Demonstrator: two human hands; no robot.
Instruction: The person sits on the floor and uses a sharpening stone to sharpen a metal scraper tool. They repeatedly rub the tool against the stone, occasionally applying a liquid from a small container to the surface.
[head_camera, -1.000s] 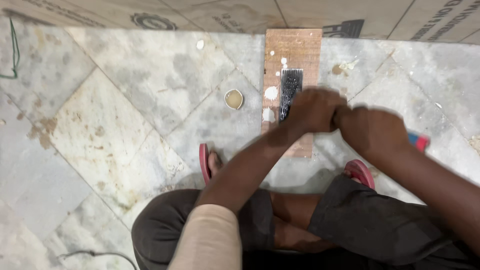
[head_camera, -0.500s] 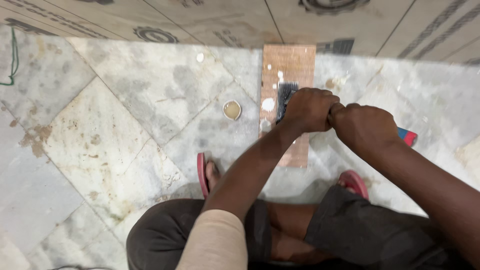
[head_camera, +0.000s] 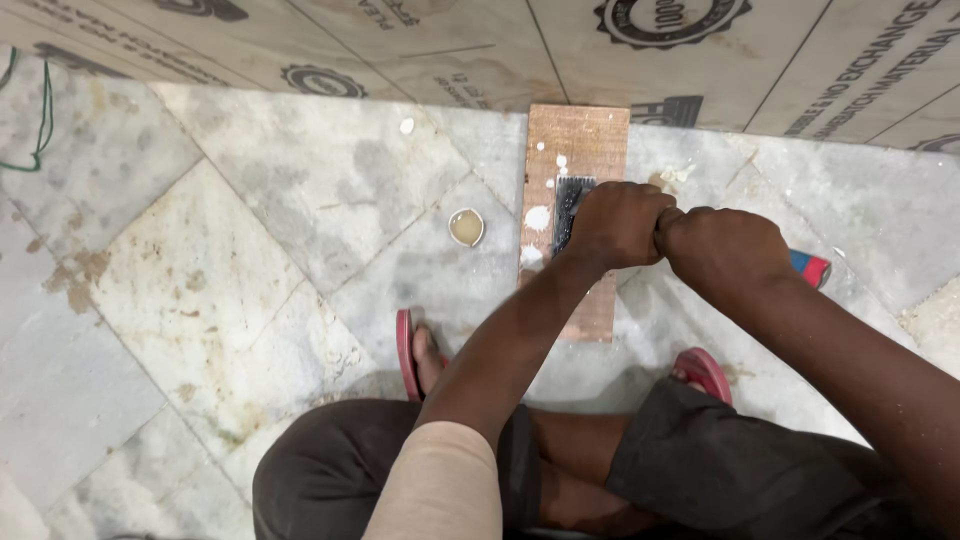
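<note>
My left hand (head_camera: 615, 225) is closed, knuckles up, over the near end of a dark rectangular block (head_camera: 572, 205). The block lies on a narrow wooden board (head_camera: 575, 140) spattered with white spots. My right hand (head_camera: 725, 250) is closed too and presses against the left hand from the right. Whatever the two hands grip between them is hidden under the fingers. A red and blue object (head_camera: 810, 268) pokes out on the floor just beyond my right wrist.
I squat on a stained marble floor (head_camera: 230, 250) in red sandals (head_camera: 405, 350). A small round lid with pale paste (head_camera: 466, 227) sits left of the board. Printed plywood sheets (head_camera: 700, 60) line the far edge. A green cord (head_camera: 40, 130) lies at far left.
Both hands stay clasped together and have slid a little farther up over the dark block. The view has shifted, so the board sits lower in the picture.
</note>
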